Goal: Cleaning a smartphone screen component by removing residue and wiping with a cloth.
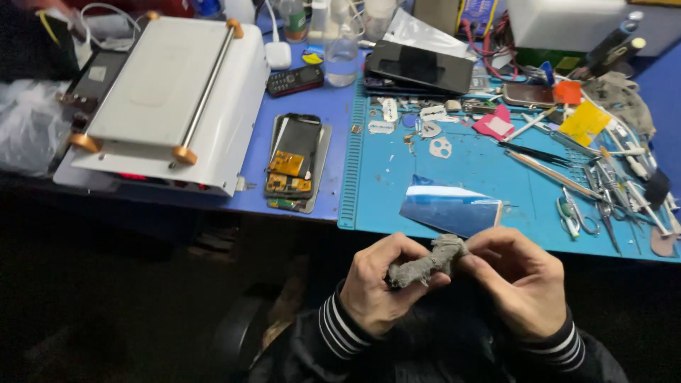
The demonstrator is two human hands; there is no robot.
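Both my hands meet in front of the table's near edge, over my lap. My left hand [379,284] and my right hand [516,280] pinch the two ends of a grey, lumpy roll of putty-like stuff [428,262]. The roll runs slantwise, its right end higher. Just beyond it, a shiny blue-tinted glass panel [450,206] lies flat on the blue work mat [464,159]. Striped cuffs cover both wrists.
A white machine with two brass-ended rods [170,92] fills the left of the table. Opened phone parts [294,163] lie beside it. Tweezers, scissors and picks [603,188] crowd the mat's right side. A dark tablet [420,67], a small phone [294,80] and bottles stand at the back.
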